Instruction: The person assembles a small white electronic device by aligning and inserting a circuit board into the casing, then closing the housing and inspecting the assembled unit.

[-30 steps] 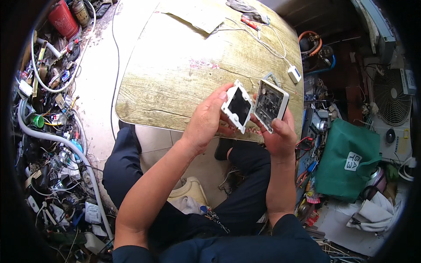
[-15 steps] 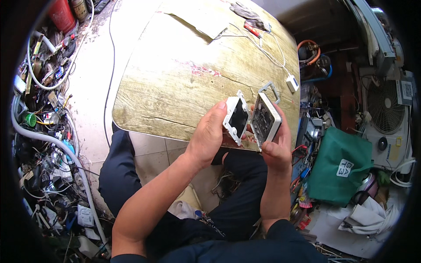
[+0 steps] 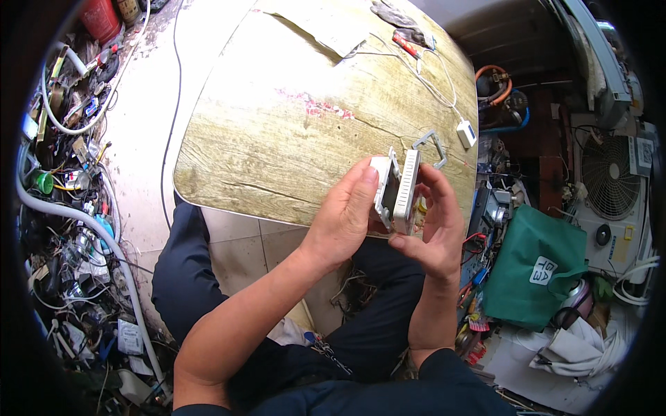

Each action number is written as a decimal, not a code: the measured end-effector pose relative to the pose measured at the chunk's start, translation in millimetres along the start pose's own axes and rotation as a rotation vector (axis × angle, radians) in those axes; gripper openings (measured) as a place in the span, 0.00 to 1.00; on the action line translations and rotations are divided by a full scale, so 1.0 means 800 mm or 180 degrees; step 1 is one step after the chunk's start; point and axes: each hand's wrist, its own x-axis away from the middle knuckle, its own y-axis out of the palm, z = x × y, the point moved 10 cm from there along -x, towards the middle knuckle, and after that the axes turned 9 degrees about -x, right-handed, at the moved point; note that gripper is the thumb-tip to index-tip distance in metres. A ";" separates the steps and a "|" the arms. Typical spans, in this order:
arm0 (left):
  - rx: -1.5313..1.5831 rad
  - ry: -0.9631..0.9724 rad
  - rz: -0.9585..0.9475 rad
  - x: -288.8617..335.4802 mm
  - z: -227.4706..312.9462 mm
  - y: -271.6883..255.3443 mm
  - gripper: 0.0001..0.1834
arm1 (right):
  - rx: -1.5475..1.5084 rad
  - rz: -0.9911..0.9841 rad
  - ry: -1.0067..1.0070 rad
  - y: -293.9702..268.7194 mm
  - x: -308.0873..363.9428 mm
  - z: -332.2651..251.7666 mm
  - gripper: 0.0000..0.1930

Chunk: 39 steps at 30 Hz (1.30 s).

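Observation:
Over the table's near edge, my left hand [image 3: 345, 216] grips a white plastic cover [image 3: 379, 166] with a dark inner side, thumb along its outer face. My right hand [image 3: 440, 232] holds a white slotted housing half [image 3: 408, 188] by its edges, thumb at the lower end and fingers at the far side. This half stands almost edge-on, its slotted side toward me. The two parts face each other very close together; whether they touch, I cannot tell. Just beyond them a grey rectangular frame [image 3: 435, 143] lies on the wood-patterned table [image 3: 257, 156].
A small white box [image 3: 466, 134] on a cable lies at the table's right. Farther back are a red-handled tool [image 3: 406, 46], grey gloves [image 3: 399, 21] and a paper sheet [image 3: 322, 26]. Heaped electronic scrap [image 3: 87, 229] lines the left; a green bag [image 3: 534, 267] stands right.
My right hand has turned the housing half from showing its inside to nearly edge-on and brought it left, closer to the cover. The cover has also turned more edge-on.

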 end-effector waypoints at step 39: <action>-0.0962 0.0175 0.0314 0.011 0.018 -0.004 0.24 | -0.1292 0.0292 0.0515 0.009 0.007 0.020 0.57</action>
